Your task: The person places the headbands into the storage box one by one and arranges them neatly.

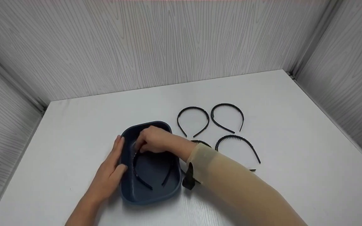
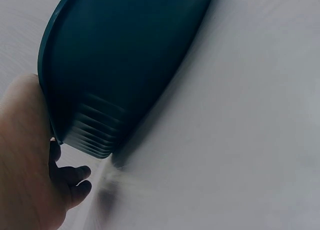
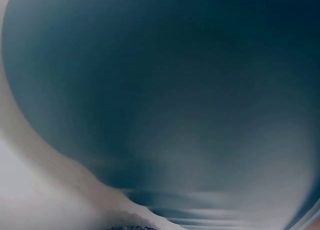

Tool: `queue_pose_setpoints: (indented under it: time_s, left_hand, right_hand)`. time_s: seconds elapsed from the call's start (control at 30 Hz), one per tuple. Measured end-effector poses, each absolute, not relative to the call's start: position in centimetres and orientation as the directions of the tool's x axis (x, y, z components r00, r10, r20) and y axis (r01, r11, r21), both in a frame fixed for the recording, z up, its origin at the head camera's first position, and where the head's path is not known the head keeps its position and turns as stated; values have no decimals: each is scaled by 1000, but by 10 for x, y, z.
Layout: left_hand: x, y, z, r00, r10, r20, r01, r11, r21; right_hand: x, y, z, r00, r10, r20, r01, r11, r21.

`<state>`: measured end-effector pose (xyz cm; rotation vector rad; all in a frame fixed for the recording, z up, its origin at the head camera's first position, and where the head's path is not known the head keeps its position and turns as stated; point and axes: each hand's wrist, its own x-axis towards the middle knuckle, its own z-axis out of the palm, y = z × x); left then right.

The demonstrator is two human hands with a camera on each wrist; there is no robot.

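Observation:
A dark blue plastic basin (image 1: 151, 201) with rounded corners stands on the white table. My right hand (image 1: 153, 140) reaches into it and pinches a black toothed headband (image 1: 143, 182) at its curved end. The headband's two tips point toward the near side of the basin. My left hand (image 1: 108, 171) rests along the basin's left side, fingers extended against the outer wall and thumb at the rim. The left wrist view has that hand (image 2: 25, 155) beside the ribbed outer wall (image 2: 95, 125). Blurred basin wall (image 3: 150, 100) fills the right wrist view, where the fingers are hidden.
Right of the basin lie more black headbands, among them a back-left one (image 1: 193, 107), a back-right one (image 1: 228, 104) and a nearer one (image 1: 242, 138). Another headband (image 1: 201, 142) is partly covered by my right sleeve (image 1: 231, 179). Grained panels (image 1: 156, 44) enclose the table.

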<state>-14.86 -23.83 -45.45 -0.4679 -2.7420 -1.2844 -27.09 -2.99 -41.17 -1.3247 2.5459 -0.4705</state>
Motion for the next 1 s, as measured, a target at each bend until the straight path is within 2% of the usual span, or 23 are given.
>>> queue_pose_setpoints:
  time_s: [1.0]
  left_hand:
    - [-149, -238, -454, -952, 237, 195, 301, 602, 739]
  right_hand:
    - [-269, -30, -409, -571, -819, -62, -740, 546, -393]
